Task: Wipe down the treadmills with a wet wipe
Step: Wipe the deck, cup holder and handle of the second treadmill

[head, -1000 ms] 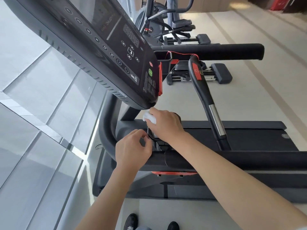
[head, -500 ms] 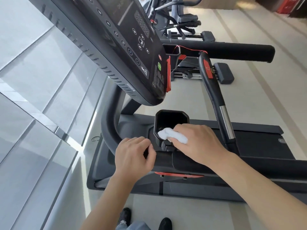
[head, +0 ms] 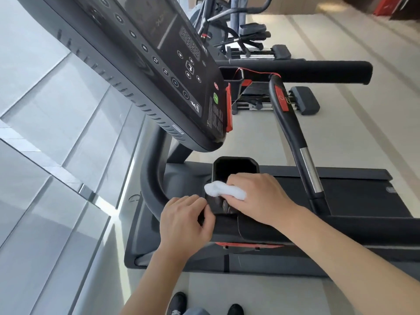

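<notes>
A black treadmill fills the view, its console (head: 163, 71) tilted across the upper left. Below the console sits a black cup holder (head: 235, 169) on the near handrail. My right hand (head: 259, 198) is closed on a bunched white wet wipe (head: 223, 190) and presses it on the holder's near rim. My left hand (head: 184, 223) grips the left end of the handrail beside the holder, fingers curled around it. The curved black upright (head: 151, 178) runs just left of both hands.
A black and silver pulse handle (head: 293, 133) with a red patch crosses at right. The far padded handrail (head: 295, 72) lies beyond, with a red safety cord. The belt deck (head: 354, 192) lies right. Glass wall panels (head: 45, 133) stand left. Other gym machines (head: 238, 30) stand behind. My shoes (head: 179, 303) show below.
My right hand drew the wipe back out of the cup holder onto its near rim, uncovering the holder. My left hand kept its grip. The view shifted down a little.
</notes>
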Tool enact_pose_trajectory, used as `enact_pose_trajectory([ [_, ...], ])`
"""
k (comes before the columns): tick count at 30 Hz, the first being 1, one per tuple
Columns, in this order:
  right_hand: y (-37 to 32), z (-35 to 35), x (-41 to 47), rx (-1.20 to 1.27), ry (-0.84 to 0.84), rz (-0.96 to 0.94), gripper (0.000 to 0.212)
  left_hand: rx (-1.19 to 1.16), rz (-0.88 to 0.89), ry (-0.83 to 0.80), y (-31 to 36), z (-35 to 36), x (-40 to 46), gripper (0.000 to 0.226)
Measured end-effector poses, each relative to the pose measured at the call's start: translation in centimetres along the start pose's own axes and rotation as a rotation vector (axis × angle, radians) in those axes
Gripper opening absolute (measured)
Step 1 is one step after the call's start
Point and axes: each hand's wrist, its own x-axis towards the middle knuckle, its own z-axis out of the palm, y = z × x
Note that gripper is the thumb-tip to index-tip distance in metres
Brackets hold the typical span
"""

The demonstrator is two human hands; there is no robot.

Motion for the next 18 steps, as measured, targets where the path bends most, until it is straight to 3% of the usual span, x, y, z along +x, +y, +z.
enact_pose_trajectory([
  [6, 1.7, -1.2, -2.6, -0.010, 0.059, 0.017, 0.022, 0.003, 0.023, 0.052, -0.1, 0.4, 0.0, 0.031],
  [9, -0.4, 0.7, 0.0, -0.072, 0.063, 0.025, 0.006, 0.010, 0.020, 0.047, -0.1, 0.5, 0.0, 0.030],
  [13, -1.2, 2.6, 3.0, -0.165, -0.042, 0.087, 0.032, 0.006, -0.012, -0.011, 0.0, 0.3, 0.1, 0.031],
  [18, -1.1, 0.3, 0.1, -0.086, -0.013, 0.093, 0.019, 0.006, -0.035, -0.093, 0.6, -0.6, 0.2, 0.031],
])
